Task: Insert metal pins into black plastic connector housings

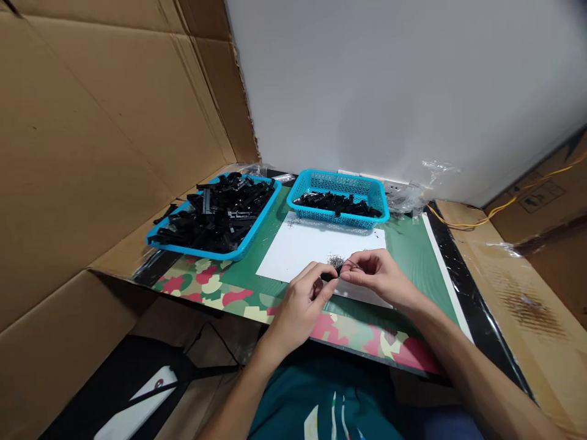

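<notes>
Above the front of a white sheet, my left hand is closed on a small black part. My right hand meets it at that part, its thumb and index finger pinched together. A thin dark sliver shows by the right fingers, but what they grip is too small to make out. Just behind the fingertips lies a pile of tiny metal pieces on the sheet.
A blue tray heaped with black plastic parts is at the left. Behind the sheet stands a blue basket of smaller black parts. Clear plastic wrap and a yellow cable lie at the right, beside cardboard.
</notes>
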Motion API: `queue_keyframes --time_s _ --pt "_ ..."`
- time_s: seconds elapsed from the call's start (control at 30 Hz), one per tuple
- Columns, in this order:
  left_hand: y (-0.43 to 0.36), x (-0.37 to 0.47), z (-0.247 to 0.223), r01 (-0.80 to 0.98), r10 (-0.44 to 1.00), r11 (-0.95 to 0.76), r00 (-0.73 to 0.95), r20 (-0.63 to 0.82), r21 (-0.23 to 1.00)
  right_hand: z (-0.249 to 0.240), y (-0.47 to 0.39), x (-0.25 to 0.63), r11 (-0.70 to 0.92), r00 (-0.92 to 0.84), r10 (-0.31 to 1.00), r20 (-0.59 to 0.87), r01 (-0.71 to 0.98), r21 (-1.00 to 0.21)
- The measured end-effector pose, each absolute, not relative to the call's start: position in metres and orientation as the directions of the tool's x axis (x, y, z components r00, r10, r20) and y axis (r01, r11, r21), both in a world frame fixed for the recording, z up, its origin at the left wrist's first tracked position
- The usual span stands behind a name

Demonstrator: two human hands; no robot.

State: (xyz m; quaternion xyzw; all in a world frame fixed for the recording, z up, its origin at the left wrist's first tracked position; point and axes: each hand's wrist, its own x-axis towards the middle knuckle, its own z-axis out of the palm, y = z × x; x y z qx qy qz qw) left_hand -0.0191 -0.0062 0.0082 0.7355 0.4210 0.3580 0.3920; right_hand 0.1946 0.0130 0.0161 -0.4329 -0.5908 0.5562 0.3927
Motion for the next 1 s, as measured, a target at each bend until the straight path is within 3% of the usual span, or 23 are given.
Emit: queue_keyframes --time_s 0.47,0.7,0.87,1.0 --pt "-0.008 -0.018 0.009 0.395 0.892 -0.380 0.397 0.217 0.836 0.006 0.013 0.184 -0.034 -0.287 0.957 -0.042 0.032 -0.999" --pt "-0.007 -0.019 0.003 0.432 0.892 -0.379 0.405 0.200 0.818 0.008 0.014 0.196 0.026 -0.248 0.969 -0.019 0.175 -0.984" --pt "-0.007 -0.019 -0.010 0.461 0.888 -0.423 0.381 0.257 0.780 0.015 0.015 0.216 -0.081 -0.183 0.973 -0.144 0.314 -0.946" --pt "-0.009 -0.017 -0.012 0.429 0.854 -0.488 0.414 0.315 0.760 0.013 0.015 0.216 -0.036 -0.208 0.968 -0.140 0.437 -0.899"
